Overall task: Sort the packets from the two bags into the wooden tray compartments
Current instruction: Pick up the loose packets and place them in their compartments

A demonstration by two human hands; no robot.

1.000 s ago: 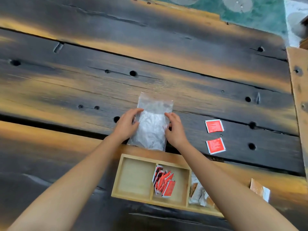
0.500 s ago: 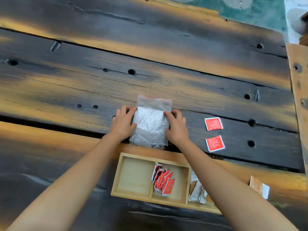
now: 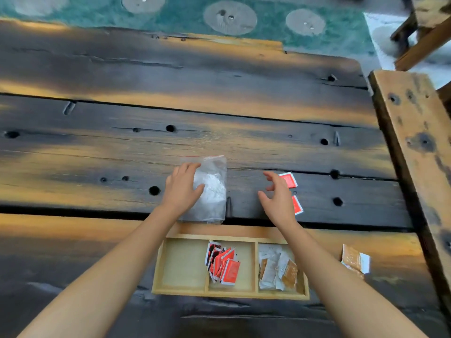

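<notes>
The left hand (image 3: 181, 189) lies flat on a clear plastic bag (image 3: 211, 189) on the dark plank table (image 3: 170, 76), its fingers (image 3: 189, 167) spread over the bag's left side and pressing rather than gripping, while the right hand (image 3: 278, 198) hovers with its fingers loosely curled and parted, holding nothing, just beside two red packets (image 3: 291, 191) lying on the table. The wooden tray (image 3: 158, 267) sits near the table's front edge, just behind the forearms: left compartment bare, middle compartment holding red packets (image 3: 223, 264), right compartment holding brown-and-white packets (image 3: 278, 269). Two more brown-and-white packets (image 3: 355, 261) lie on the table to the tray's right.
</notes>
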